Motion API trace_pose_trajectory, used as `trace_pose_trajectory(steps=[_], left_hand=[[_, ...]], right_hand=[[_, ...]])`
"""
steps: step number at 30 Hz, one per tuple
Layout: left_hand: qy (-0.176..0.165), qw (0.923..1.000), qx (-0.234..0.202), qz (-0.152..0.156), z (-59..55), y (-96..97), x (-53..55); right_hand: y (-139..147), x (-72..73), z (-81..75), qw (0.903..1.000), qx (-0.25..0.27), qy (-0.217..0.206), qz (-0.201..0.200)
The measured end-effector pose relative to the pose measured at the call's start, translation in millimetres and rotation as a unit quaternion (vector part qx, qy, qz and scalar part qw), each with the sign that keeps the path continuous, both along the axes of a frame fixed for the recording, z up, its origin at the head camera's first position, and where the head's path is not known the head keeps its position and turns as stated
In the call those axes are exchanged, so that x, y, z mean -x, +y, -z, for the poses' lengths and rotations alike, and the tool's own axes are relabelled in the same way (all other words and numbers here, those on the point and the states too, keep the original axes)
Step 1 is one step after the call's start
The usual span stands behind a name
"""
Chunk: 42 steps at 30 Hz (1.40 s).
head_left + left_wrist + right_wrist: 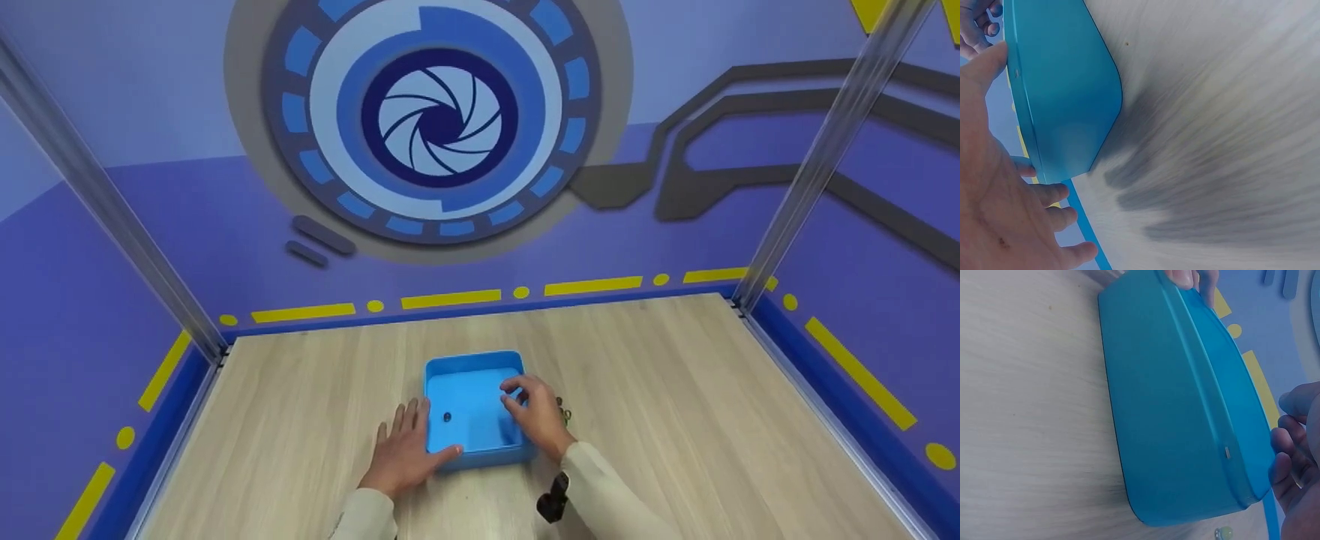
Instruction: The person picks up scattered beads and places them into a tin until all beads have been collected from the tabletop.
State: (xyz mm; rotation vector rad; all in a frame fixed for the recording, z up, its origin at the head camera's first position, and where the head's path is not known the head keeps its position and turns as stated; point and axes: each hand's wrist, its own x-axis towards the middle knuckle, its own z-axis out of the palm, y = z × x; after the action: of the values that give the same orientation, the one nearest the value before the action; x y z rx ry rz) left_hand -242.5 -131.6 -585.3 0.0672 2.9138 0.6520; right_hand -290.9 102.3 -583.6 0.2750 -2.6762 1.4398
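A light blue rectangular box (480, 457), with no lid on it, sits on the wooden table. One small dark round piece (447, 417) lies on its floor, towards the left. My left hand (401, 454) rests against the box's left side. Its thumb lies on the front rim, and the other fingers stretch out along the left wall. Over the right part of the box hovers my right hand (538, 416), fingers bent and thumb apart from the index finger. No object shows between them. In the right wrist view these fingers (1280, 467) appear beyond the rim.
Just right of the box, several small metallic and greenish pieces (564, 412) lie on the table (637, 375), partly hidden by the right hand. Blue-purple panels (450, 277) with metal corner posts (817, 157) enclose the back and sides. A black device (553, 499) is at the right wrist.
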Motion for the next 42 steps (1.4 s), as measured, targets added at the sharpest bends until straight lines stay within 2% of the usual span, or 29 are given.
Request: trace_pose_trajectory(steps=[4, 11, 21, 39, 42], left_hand=[[0.0, 1.0, -0.001, 0.001, 0.7, 1.6, 1.4], [0.002, 1.0, 0.001, -0.003, 3.3, 3.0, 3.9], [-0.004, 0.9999, 0.008, -0.009, 3.1, 1.8, 5.3], [0.0, 1.0, -0.002, -0.003, 3.7, 0.9, 3.7], [-0.001, 1.0, -0.001, -0.001, 3.6, 0.5, 4.4]], right_hand=[[3, -0.7, -0.9, 1.0, 0.009, -0.002, 0.002], [5, 0.6, 0.1, 0.9996, 0.009, 0.025, -0.004], [9, 2.0, -1.0, 0.9998, -0.001, -0.004, 0.02], [16, -1.4, -1.0, 0.9997, 0.02, 0.007, 0.015], [17, -2.1, -1.0, 0.9993, 0.026, -0.01, 0.025]])
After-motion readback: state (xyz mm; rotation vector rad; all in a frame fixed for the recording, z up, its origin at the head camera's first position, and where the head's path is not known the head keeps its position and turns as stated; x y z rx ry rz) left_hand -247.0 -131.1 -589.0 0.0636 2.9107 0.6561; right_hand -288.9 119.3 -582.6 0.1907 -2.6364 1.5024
